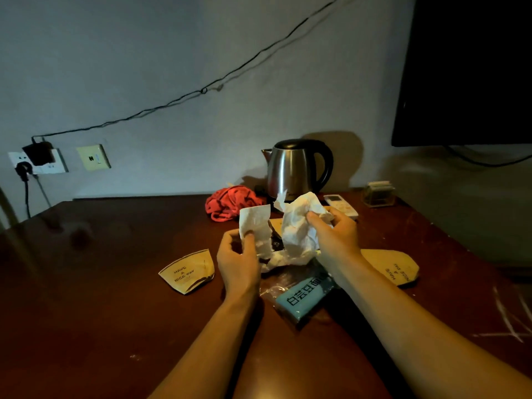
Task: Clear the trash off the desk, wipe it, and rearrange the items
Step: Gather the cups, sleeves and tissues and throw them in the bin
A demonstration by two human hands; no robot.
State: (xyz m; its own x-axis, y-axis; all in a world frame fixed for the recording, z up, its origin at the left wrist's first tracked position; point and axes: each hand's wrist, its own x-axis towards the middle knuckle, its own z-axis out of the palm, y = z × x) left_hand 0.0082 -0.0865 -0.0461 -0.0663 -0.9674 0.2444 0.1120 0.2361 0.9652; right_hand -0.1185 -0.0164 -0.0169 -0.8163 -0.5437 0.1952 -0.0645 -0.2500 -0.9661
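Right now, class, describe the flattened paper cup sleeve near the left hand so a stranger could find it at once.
Start at the dark red-brown desk and find the steel kettle at its back edge. Come forward to the left hand; the cup sleeve lies flat just left of it. Unlike the second tan sleeve beyond the right forearm, it lies wholly uncovered and its print, HAVE A NICE DAY, reads upright.

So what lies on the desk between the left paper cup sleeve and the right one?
In the head view, between the left sleeve and right sleeve lie a blue packet in clear wrap and, above it, both hands gripping crumpled white tissue.
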